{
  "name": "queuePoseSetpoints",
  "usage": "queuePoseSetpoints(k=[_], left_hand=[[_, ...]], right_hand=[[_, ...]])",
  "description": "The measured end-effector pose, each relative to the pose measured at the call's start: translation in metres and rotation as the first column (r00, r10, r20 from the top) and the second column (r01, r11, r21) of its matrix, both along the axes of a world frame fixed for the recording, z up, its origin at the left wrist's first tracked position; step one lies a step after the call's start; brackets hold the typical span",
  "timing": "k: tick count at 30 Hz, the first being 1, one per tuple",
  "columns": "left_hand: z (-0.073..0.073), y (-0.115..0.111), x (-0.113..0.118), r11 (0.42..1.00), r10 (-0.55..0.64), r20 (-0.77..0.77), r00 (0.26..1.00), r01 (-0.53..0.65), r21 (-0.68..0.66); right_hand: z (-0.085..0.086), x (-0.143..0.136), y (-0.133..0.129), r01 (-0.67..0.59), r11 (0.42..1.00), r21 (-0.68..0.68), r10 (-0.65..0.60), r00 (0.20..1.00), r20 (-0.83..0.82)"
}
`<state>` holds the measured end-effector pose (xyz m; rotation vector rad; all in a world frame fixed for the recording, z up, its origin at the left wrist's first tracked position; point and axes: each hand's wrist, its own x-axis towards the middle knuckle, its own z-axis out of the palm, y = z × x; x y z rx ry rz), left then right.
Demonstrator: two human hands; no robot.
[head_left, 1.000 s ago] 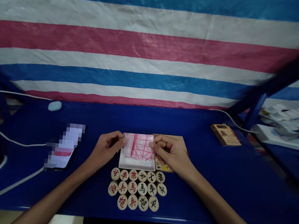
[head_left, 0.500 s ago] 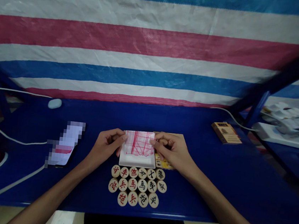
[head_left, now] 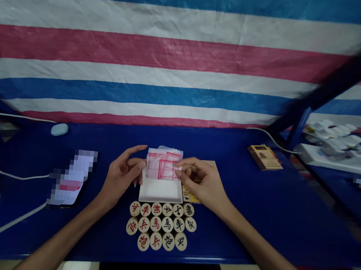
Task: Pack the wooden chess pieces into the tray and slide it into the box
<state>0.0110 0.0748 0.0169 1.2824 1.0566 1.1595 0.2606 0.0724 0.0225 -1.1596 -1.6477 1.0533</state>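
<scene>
— The sheet point(head_left: 162, 165)?
— Thin, translucent, red-lined; we had it over the square white tray point(head_left: 160, 192), right hand point(head_left: 206, 181) pinching its edge.
— Left hand point(head_left: 120, 176)?
— Left of the tray, index extended; we could not tell its hold.
— Discs point(head_left: 155, 224)?
— Sixteen, round, pale, lay nearer us than the tray.

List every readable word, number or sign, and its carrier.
"馬", red: round pale disc, middle row
"馬", black: next disc right
"車", black: disc after that
"兵", red: second disc, middle and bottom rows
Other discs: unclear
Brown cardboard box, flat yellow card: too small
Black phone: pixelated
</scene>
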Motion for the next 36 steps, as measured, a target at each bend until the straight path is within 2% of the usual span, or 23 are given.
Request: queuePoseSetpoints(k=[4,7,10,14,17,19,22,25,27,32,36], left_hand=[[-0.004,0.002,0.003,0.990,-0.039,0.069,0.997,0.048,-0.135],[-0.005,0.001,0.004,0.983,-0.063,0.024,0.998,0.066,-0.169],[-0.004,0.000,0.004,0.992,-0.045,-0.026,0.999,0.041,-0.122],[-0.002,0.000,0.003,0.999,-0.021,-0.114,0.993,0.016,-0.040],[-0.001,0.000,0.002,0.992,0.066,-0.264,0.962,-0.036,0.117],[0.001,-0.002,0.002,0.982,0.100,-0.304,0.948,-0.046,0.181],[0.003,-0.004,0.001,0.990,0.022,-0.292,0.956,0.021,0.142],[0.002,-0.005,-0.002,0.989,-0.099,-0.210,0.973,0.120,0.087],[0.000,-0.005,-0.005,0.987,-0.125,-0.156,0.980,0.138,0.077],[-0.003,-0.004,-0.008,0.989,-0.113,-0.107,0.988,0.122,0.082],[0.001,-0.004,-0.003,0.985,0.024,-0.295,0.955,0.029,0.173]], right_hand=[[-0.001,-0.002,-0.001,-0.042,0.999,-0.005,0.042,0.996,-0.082],[-0.001,-0.002,0.000,-0.046,0.997,-0.063,0.038,0.991,-0.132],[-0.004,-0.002,0.004,-0.055,0.990,-0.127,0.035,0.987,-0.157],[-0.006,-0.001,0.007,-0.071,0.979,-0.192,0.052,0.994,-0.099],[-0.006,0.001,0.007,-0.046,0.992,-0.115,0.042,0.998,-0.036],[-0.005,0.002,0.007,-0.040,0.999,-0.033,0.041,0.999,0.030],[-0.002,0.004,0.007,-0.015,0.999,-0.033,0.016,0.999,0.031],[0.004,0.005,0.006,-0.009,0.996,-0.091,0.008,1.000,-0.018],[0.008,0.005,0.005,-0.019,0.996,-0.086,0.018,1.000,-0.019],[0.010,0.005,0.003,0.000,0.996,-0.084,-0.001,1.000,-0.016],[0.001,0.005,0.003,0.001,0.999,-0.051,0.001,0.999,0.051]])
